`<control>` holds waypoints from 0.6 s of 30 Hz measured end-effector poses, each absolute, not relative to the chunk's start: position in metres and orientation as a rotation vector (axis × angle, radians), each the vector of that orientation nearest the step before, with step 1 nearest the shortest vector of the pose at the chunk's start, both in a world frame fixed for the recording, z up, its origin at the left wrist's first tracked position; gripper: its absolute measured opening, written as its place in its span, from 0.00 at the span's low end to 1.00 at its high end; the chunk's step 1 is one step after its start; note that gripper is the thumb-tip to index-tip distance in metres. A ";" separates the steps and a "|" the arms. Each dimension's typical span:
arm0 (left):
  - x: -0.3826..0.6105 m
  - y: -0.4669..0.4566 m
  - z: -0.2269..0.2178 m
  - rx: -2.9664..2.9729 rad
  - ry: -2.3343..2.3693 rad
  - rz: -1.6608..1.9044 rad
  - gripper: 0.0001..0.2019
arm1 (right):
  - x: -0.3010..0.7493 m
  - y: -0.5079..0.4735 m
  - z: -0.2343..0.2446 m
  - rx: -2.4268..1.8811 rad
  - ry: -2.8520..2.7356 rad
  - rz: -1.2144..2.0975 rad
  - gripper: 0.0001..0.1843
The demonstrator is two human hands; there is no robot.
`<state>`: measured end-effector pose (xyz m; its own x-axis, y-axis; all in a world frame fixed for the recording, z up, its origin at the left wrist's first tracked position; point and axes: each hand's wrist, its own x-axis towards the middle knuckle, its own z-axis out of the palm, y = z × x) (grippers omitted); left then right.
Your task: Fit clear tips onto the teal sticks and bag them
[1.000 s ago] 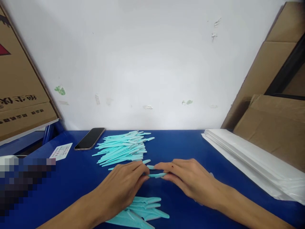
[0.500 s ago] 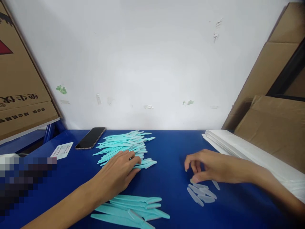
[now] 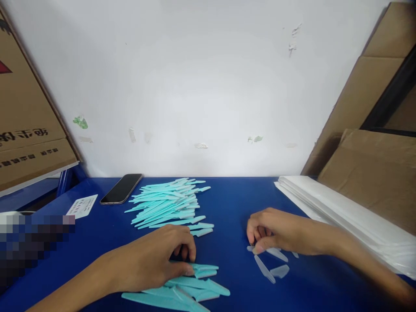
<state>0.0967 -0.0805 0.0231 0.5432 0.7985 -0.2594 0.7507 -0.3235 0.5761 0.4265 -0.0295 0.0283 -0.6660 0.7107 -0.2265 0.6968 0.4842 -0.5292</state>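
Observation:
My left hand (image 3: 172, 255) is over the nearer group of turquoise eyebrow razors (image 3: 195, 288), thumb and curled fingers closed on the top one. Its handle is hidden under my palm. Behind it lies a larger heap of the same razors (image 3: 169, 201), their heads pointing right. To the right, my right hand (image 3: 269, 232) pinches a small clear plastic blade cap (image 3: 250, 248) at the table surface. Several more translucent caps (image 3: 264, 268) lie loose just below its fingers.
A phone (image 3: 121, 189) and a printed card (image 3: 82, 206) lie on the blue table (image 3: 227, 208) at the left. White folded sheets (image 3: 312, 193) stretch along the right. Cardboard boxes (image 3: 373, 173) stand on both sides, and a white wall (image 3: 201, 86) rises behind.
My left hand has come back from the larger heap to the nearer razors. My right hand has lowered onto the caps, closed its fingers and shifted some of them.

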 end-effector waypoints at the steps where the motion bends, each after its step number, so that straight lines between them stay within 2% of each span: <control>1: 0.097 -0.080 0.023 2.108 1.252 0.092 0.10 | 0.425 -0.029 0.028 -1.241 -2.698 0.920 0.11; 6: 0.100 -0.080 0.023 2.124 1.246 0.142 0.09 | 0.416 -0.030 0.026 -1.045 -2.719 0.747 0.11; 10: 0.101 -0.079 0.025 2.140 1.257 0.180 0.10 | 0.407 -0.035 0.026 -1.096 -2.644 0.603 0.12; 18: 0.105 -0.078 0.027 2.318 1.307 0.338 0.12 | 0.388 -0.042 0.015 -0.816 -2.556 0.588 0.14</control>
